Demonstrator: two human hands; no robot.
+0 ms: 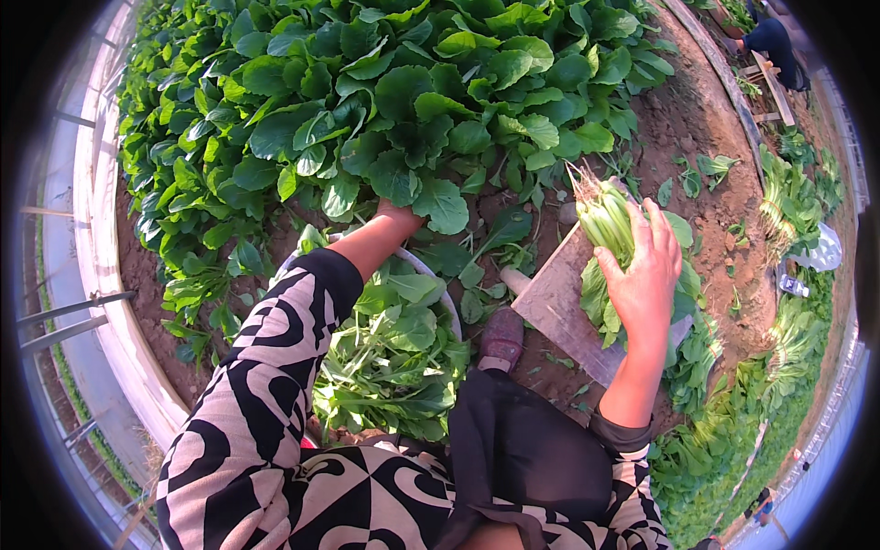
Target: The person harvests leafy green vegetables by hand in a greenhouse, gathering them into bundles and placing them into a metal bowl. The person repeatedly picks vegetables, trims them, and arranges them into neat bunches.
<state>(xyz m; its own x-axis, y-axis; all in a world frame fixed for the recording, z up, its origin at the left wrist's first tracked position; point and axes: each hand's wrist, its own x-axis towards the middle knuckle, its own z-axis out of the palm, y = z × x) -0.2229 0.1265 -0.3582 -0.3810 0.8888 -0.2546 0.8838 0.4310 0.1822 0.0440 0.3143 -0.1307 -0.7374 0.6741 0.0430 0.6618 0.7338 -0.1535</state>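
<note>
My left hand [399, 210] reaches in under the leaves of the standing leafy greens [405, 103]; its fingers are hidden by foliage. My right hand [643, 265] rests with spread fingers on a bunch of leafy greens [605, 218], whose pale stems and roots point up and to the left. That bunch lies on a wooden board [560, 302]. Below my left forearm, a round tub [450, 302] is filled with loose greens [399, 357].
My shoe [502, 338] stands between tub and board. Tied bunches of greens [780, 206] lie at the right, near a plastic bottle [794, 285] and a clear plastic bag [821, 249]. A person [773, 45] is at the top right, by a wooden frame [773, 86]. Pale edging [103, 275] runs along the left.
</note>
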